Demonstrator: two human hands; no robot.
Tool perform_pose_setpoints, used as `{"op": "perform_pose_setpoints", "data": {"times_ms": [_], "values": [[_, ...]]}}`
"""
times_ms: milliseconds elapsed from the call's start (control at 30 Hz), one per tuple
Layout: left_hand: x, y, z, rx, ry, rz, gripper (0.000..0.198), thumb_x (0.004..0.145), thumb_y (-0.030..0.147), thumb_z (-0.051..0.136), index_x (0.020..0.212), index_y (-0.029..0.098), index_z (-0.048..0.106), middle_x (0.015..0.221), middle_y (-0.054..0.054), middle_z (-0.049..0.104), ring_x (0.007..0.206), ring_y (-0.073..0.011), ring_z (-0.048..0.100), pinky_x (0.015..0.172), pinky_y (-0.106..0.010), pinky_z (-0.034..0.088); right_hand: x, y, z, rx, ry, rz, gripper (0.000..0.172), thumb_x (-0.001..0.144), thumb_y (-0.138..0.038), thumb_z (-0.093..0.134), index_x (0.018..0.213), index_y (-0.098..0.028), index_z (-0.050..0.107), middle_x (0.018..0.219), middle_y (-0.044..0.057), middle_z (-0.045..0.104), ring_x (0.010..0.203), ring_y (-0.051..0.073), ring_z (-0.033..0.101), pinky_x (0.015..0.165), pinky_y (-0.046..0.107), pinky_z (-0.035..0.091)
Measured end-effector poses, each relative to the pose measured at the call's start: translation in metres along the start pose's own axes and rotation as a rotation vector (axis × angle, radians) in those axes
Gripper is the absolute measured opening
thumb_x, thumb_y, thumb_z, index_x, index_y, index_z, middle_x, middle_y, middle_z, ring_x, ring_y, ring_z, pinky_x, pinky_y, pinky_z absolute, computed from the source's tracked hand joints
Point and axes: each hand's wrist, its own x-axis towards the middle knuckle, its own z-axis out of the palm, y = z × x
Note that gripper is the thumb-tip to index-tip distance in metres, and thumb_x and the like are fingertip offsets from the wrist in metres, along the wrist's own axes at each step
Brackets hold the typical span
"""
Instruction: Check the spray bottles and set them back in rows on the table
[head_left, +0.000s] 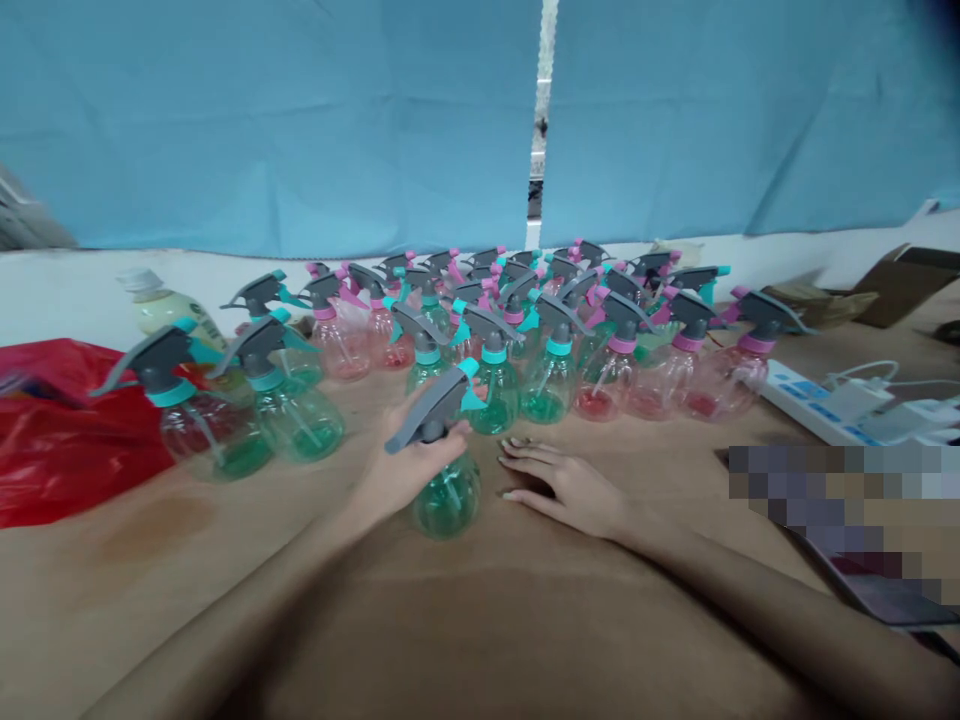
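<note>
My left hand (420, 450) is wrapped round the neck of a green spray bottle (448, 500) with a grey and turquoise trigger head, just under that head. The bottle stands roughly upright near the middle of the table and is see-through. My right hand (562, 485) lies with its fingers stretched out on the table, a little to the right of the bottle and apart from it. Behind both hands are rows of similar spray bottles, such as a green one (546, 385) and a pink one (606, 385). Two more green bottles stand at the left, one of them tilted-looking (300, 420).
A red plastic bag (75, 440) lies at the left, beside a pale bottle with a white cap (161, 305). On the right are a white power strip (806, 400) with plugs, a blurred-out flat device (862, 540) and a cardboard box (907, 285). A blue sheet (300, 120) covers the wall.
</note>
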Motion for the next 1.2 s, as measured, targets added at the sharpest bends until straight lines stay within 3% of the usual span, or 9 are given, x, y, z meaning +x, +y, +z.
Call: {"op": "perform_pose_setpoints", "data": {"times_ms": [100,200,367,500,667,833,967,1067,1200], "values": [[-0.008,-0.003,0.001,0.027,-0.053,0.014,0.022,0.077,0.037,0.061,0.096,0.025,0.065,0.098,-0.003,0.07,0.091,-0.0244,0.065,0.082,-0.039,0.05,0.0,0.0,0.001,0.003,0.004,-0.006,0.05,0.091,-0.049,0.046,0.128,-0.017,0.055,0.134,0.009,0.055,0.129,0.022,0.046,0.108,0.041,0.038],[-0.018,-0.003,-0.003,0.0,-0.115,0.045,0.029,0.081,0.04,0.062,0.106,0.025,0.062,0.119,-0.003,0.065,0.111,-0.0244,0.058,0.097,-0.041,0.042,0.0,0.001,0.002,0.01,0.017,-0.012,0.048,0.091,-0.048,0.047,0.127,-0.017,0.055,0.132,0.009,0.056,0.127,0.022,0.047,0.108,0.042,0.038],[-0.026,-0.006,-0.019,0.083,-0.138,0.008,0.032,0.082,0.049,0.059,0.103,0.025,0.061,0.109,-0.003,0.067,0.103,-0.0251,0.061,0.092,-0.041,0.044,0.0,0.001,0.004,-0.004,0.025,-0.018,0.046,0.092,-0.047,0.046,0.126,-0.018,0.056,0.131,0.009,0.057,0.127,0.023,0.047,0.107,0.043,0.038],[-0.02,-0.021,-0.044,0.304,-0.02,-0.07,0.041,0.08,0.059,0.053,0.094,0.022,0.062,0.096,-0.004,0.068,0.091,-0.028,0.063,0.084,-0.043,0.046,0.0,0.0,0.005,-0.027,0.019,-0.003,0.046,0.092,-0.046,0.045,0.126,-0.017,0.057,0.133,0.01,0.056,0.128,0.022,0.046,0.108,0.043,0.036],[-0.002,-0.043,-0.072,0.366,0.067,-0.074,0.044,0.075,0.063,0.053,0.079,0.02,0.059,0.078,-0.004,0.067,0.081,-0.0284,0.063,0.075,-0.038,0.047,0.0,-0.008,0.007,-0.055,0.042,0.014,0.042,0.092,-0.044,0.045,0.123,-0.019,0.059,0.131,0.009,0.058,0.126,0.023,0.048,0.107,0.044,0.037],[0.014,-0.059,-0.066,0.351,0.177,-0.088,0.052,0.077,0.061,0.055,0.106,0.018,0.056,0.084,-0.006,0.068,0.086,-0.0293,0.064,0.074,-0.036,0.048,0.018,-0.031,-0.002,-0.179,0.066,0.184,0.035,0.092,-0.041,0.047,0.114,-0.02,0.064,0.113,0.008,0.069,0.103,0.025,0.065,0.088,0.041,0.052],[0.023,-0.069,-0.057,0.334,0.258,-0.099,0.054,0.079,0.061,0.056,0.11,0.016,0.054,0.09,-0.01,0.067,0.089,-0.0295,0.064,0.077,-0.037,0.047,0.052,-0.056,-0.016,-0.206,0.171,0.258,0.032,0.091,-0.041,0.048,0.112,-0.022,0.063,0.102,0.007,0.071,0.083,0.024,0.069,0.073,0.037,0.054],[0.03,-0.074,-0.055,0.326,0.295,-0.106,0.053,0.079,0.06,0.056,0.108,0.015,0.054,0.089,-0.011,0.066,0.09,-0.0302,0.063,0.077,-0.037,0.047,0.077,-0.07,-0.021,-0.228,0.301,0.312,0.036,0.09,-0.041,0.049,0.118,-0.018,0.058,0.109,0.01,0.069,0.089,0.026,0.068,0.075,0.038,0.053],[0.037,-0.076,-0.059,0.334,0.306,-0.114,0.049,0.079,0.058,0.057,0.1,0.013,0.055,0.078,-0.01,0.064,0.082,-0.0309,0.063,0.071,-0.038,0.047,0.1,-0.08,-0.017,-0.198,0.336,0.386,0.053,0.088,-0.045,0.051,0.129,-0.013,0.045,0.114,0.015,0.065,0.095,0.03,0.066,0.079,0.043,0.052]]}}
